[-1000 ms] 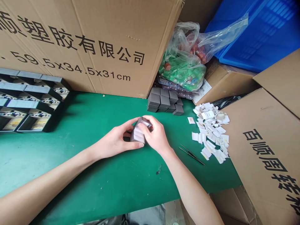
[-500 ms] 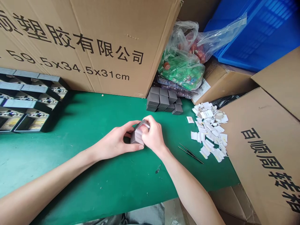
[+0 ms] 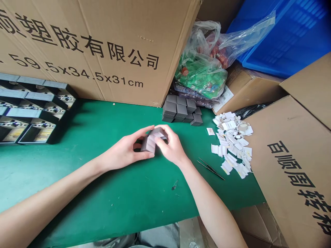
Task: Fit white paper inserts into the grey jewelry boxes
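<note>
Left hand [image 3: 126,151] and right hand [image 3: 173,146] both have their grip on one open small grey box [image 3: 148,144], one on each side of it. It's in front and a bit left of the stack of grey boxes [image 3: 178,111] on the green worktop [image 3: 124,199], with tweezers [image 3: 211,168] and loads of white slips [image 3: 234,141] off to the stack's right.

A green table [image 3: 129,199] carries grey boxes [image 3: 181,109], white pieces [image 3: 234,141], tweezers [image 3: 214,171], dark open cases [image 3: 38,96] and a carton [image 3: 116,27].
</note>
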{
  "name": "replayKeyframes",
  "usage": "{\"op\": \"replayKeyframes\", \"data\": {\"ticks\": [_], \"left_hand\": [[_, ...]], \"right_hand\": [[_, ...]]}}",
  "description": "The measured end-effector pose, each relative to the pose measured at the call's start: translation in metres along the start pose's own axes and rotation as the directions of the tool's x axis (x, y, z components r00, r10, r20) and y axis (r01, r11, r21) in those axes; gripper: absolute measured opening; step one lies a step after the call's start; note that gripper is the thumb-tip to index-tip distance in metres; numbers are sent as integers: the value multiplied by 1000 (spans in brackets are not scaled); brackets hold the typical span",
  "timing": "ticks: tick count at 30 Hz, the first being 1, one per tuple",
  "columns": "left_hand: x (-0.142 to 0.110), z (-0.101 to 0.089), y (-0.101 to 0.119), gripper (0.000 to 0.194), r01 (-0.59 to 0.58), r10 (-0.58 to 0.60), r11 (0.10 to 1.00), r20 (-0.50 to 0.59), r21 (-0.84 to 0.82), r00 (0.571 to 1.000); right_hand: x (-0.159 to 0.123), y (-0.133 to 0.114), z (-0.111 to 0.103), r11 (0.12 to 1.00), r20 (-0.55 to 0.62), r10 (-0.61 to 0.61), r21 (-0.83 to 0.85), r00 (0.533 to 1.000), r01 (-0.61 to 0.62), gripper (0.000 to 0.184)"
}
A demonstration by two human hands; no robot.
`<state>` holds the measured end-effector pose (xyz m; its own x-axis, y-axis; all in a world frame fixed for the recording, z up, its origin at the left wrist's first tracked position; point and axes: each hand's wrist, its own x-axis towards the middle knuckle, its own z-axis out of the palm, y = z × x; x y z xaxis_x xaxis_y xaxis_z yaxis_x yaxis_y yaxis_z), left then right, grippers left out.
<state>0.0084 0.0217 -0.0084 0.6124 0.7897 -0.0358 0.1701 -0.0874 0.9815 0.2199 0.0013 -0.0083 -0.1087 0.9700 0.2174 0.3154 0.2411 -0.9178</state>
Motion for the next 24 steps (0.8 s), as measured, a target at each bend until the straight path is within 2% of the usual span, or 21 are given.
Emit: {"op": "replayKeyframes", "data": {"ticks": [3, 6, 9, 11, 15, 20, 24], "left_hand": [[4, -6, -1, 97, 26, -24, 994, 19, -107, 1000], [7, -9, 1, 99, 47, -47, 984, 5, -169, 999], [8, -10, 2, 101, 50, -54, 983, -16, -174, 998], [7, -9, 3, 101, 47, -49, 989, -14, -138, 999], [6, -8, 3, 95, 51, -52, 997, -18, -56, 998], [6, -7, 2, 94, 11, -14, 1000, -115, -25, 993], [6, -6, 0, 95, 9, -7, 1000, -156, 15, 988]], "right_hand": [[3, -1, -10, 979, 93, 93, 171, 991, -108, 38], [6, 2, -22, 912, 183, 168, 344, 969, -223, 52], [7, 8, -36, 847, 304, 175, 438, 936, -301, 51], [5, 12, -43, 847, 338, 156, 438, 928, -302, 47], [1, 12, -42, 872, 330, 125, 414, 936, -262, 46], [2, 8, -23, 903, 285, 109, 372, 952, -214, 61], [1, 6, -17, 922, 255, 100, 340, 962, -186, 54]]}}
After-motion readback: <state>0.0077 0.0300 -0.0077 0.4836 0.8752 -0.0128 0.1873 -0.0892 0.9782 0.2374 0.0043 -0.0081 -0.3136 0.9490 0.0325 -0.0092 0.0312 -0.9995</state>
